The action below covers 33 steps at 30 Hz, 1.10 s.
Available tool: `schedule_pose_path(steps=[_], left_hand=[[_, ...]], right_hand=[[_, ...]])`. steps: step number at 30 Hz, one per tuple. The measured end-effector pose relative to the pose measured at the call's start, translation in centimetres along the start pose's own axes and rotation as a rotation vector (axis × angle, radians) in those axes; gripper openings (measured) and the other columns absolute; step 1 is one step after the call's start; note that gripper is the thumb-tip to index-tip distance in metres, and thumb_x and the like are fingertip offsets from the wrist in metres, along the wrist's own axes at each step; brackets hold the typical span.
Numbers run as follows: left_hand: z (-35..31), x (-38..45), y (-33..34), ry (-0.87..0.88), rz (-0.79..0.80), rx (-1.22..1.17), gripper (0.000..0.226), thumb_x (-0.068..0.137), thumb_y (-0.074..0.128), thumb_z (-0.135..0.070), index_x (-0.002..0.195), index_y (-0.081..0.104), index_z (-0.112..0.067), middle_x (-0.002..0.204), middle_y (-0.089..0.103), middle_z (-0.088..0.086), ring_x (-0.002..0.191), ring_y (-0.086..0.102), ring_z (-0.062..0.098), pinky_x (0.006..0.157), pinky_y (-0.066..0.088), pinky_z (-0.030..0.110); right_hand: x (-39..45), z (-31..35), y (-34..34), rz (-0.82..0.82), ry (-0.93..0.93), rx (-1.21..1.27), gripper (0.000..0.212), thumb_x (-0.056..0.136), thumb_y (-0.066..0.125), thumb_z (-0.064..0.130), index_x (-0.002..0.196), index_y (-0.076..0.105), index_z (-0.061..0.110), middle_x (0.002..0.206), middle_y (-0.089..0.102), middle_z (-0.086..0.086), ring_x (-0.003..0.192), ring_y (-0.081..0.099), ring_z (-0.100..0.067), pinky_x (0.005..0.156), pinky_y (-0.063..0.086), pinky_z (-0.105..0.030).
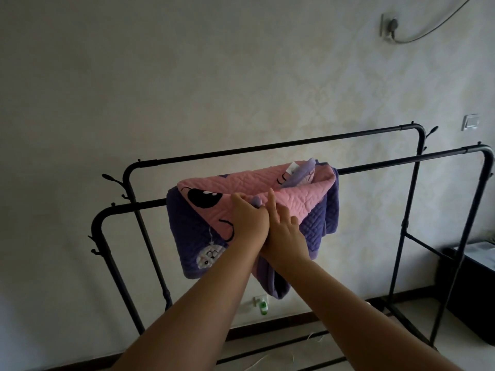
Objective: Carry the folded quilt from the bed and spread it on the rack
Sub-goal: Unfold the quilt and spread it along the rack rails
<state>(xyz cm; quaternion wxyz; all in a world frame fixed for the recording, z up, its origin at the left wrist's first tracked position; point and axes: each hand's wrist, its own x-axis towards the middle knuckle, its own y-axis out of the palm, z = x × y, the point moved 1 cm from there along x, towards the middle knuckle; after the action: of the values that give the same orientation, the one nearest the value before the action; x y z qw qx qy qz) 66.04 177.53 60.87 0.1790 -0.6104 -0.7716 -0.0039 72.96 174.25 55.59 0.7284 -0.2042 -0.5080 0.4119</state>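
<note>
The quilt (pixel 267 194) hangs bunched over the middle of the rack (pixel 401 163)'s near bar, blocking that stretch. To either side of it both bars run bare. The far bar stands just behind, leaving a narrow gap between them, and the wall (pixel 187 76) closes in behind.

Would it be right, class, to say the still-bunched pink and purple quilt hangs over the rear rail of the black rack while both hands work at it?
Not quite. The head view shows the quilt draped over the front rail, the one nearer the person; the rear rail is bare. The rest holds: it is still bunched, with the left hand and right hand on it.
</note>
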Motion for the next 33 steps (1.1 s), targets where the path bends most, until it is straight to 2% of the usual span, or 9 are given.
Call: schedule_pose_path(steps=[2, 4, 8, 13, 18, 21, 26, 29, 33], left_hand=[[0.1, 0.3, -0.4, 0.003, 0.011, 0.005, 0.028, 0.087, 0.061, -0.02, 0.106, 0.041, -0.017, 0.094, 0.061, 0.005, 0.081, 0.065, 0.023, 0.069, 0.056, 0.039], [0.3, 0.8, -1.2, 0.014, 0.044, -0.022, 0.025, 0.087, 0.062, -0.021, 0.104, 0.045, -0.015, 0.093, 0.063, 0.006, 0.078, 0.065, 0.021, 0.061, 0.054, 0.034], [0.8, 1.8, -2.8, 0.048, 0.14, -0.028, 0.025, 0.082, 0.063, -0.008, 0.103, 0.05, -0.012, 0.094, 0.064, 0.007, 0.082, 0.065, 0.019, 0.07, 0.056, 0.034], [0.4, 1.9, -4.2, 0.052, 0.184, -0.067, 0.031, 0.077, 0.064, -0.012, 0.1, 0.044, -0.015, 0.09, 0.06, 0.004, 0.075, 0.061, 0.014, 0.055, 0.044, 0.022], [0.8, 3.1, -5.5, 0.045, 0.033, -0.124, 0.014, 0.087, 0.047, -0.019, 0.1, 0.045, -0.014, 0.086, 0.062, 0.012, 0.074, 0.06, 0.028, 0.066, 0.05, 0.044], [2.7, 4.7, -6.9, 0.088, -0.075, 0.018, 0.011, 0.094, 0.038, -0.016, 0.098, 0.047, -0.015, 0.076, 0.058, 0.007, 0.064, 0.053, 0.021, 0.056, 0.039, 0.032], [7.1, 7.1, -8.9, 0.157, -0.032, 0.492, 0.019, 0.09, 0.043, -0.012, 0.088, 0.06, -0.005, 0.083, 0.063, 0.011, 0.08, 0.06, 0.029, 0.066, 0.046, 0.035], [8.4, 8.4, -9.0, 0.279, -0.02, 0.747, 0.025, 0.087, 0.053, -0.016, 0.109, 0.064, -0.015, 0.11, 0.06, 0.01, 0.102, 0.053, 0.029, 0.086, 0.046, 0.038], [8.7, 10.2, -8.6, 0.481, -0.021, 0.97, 0.055, 0.084, 0.065, -0.031, 0.134, 0.048, -0.015, 0.131, 0.051, 0.007, 0.121, 0.044, 0.027, 0.096, 0.043, 0.038]], right_hand=[[0.5, 0.3, 0.0, -0.053, 0.027, -0.035, 0.095, 0.09, 0.058, 0.035, 0.148, -0.017, 0.037, 0.139, 0.032, -0.01, 0.108, 0.048, -0.031, 0.076, 0.053, -0.042], [0.9, 0.6, 0.1, -0.059, 0.008, -0.063, 0.085, 0.092, 0.055, 0.027, 0.149, -0.006, 0.042, 0.135, 0.032, -0.011, 0.101, 0.05, -0.03, 0.07, 0.053, -0.039], [2.1, 1.0, 0.0, -0.058, -0.06, -0.038, 0.063, 0.091, 0.054, 0.022, 0.142, 0.026, 0.044, 0.133, 0.033, -0.009, 0.103, 0.051, -0.029, 0.063, 0.051, -0.035], [3.7, 1.6, -0.2, 0.004, -0.086, 0.001, 0.029, 0.091, 0.056, 0.025, 0.117, 0.053, 0.035, 0.12, 0.042, -0.001, 0.099, 0.052, -0.021, 0.075, 0.054, -0.037], [5.8, 2.1, -1.6, -0.07, -0.106, -0.02, 0.016, 0.09, 0.056, 0.021, 0.104, 0.063, 0.027, 0.106, 0.052, -0.002, 0.097, 0.053, -0.023, 0.07, 0.043, -0.03], [7.3, 2.1, -3.1, -0.146, -0.128, 0.022, 0.021, 0.085, 0.058, 0.011, 0.1, 0.068, 0.022, 0.103, 0.055, -0.005, 0.098, 0.052, -0.027, 0.064, 0.036, -0.029], [10.0, 2.9, -5.4, -0.345, -0.242, 0.097, 0.02, 0.082, 0.061, 0.005, 0.093, 0.072, 0.018, 0.103, 0.06, -0.004, 0.099, 0.05, -0.029, 0.058, 0.036, -0.03], [12.4, 3.1, -6.2, -0.418, -0.31, 0.088, 0.015, 0.083, 0.064, 0.008, 0.09, 0.073, 0.018, 0.103, 0.062, -0.004, 0.096, 0.05, -0.03, 0.057, 0.037, -0.03], [15.7, 2.8, -6.9, -0.508, -0.359, 0.086, 0.012, 0.078, 0.068, 0.008, 0.087, 0.073, 0.015, 0.101, 0.063, -0.006, 0.092, 0.051, -0.033, 0.056, 0.037, -0.03]])
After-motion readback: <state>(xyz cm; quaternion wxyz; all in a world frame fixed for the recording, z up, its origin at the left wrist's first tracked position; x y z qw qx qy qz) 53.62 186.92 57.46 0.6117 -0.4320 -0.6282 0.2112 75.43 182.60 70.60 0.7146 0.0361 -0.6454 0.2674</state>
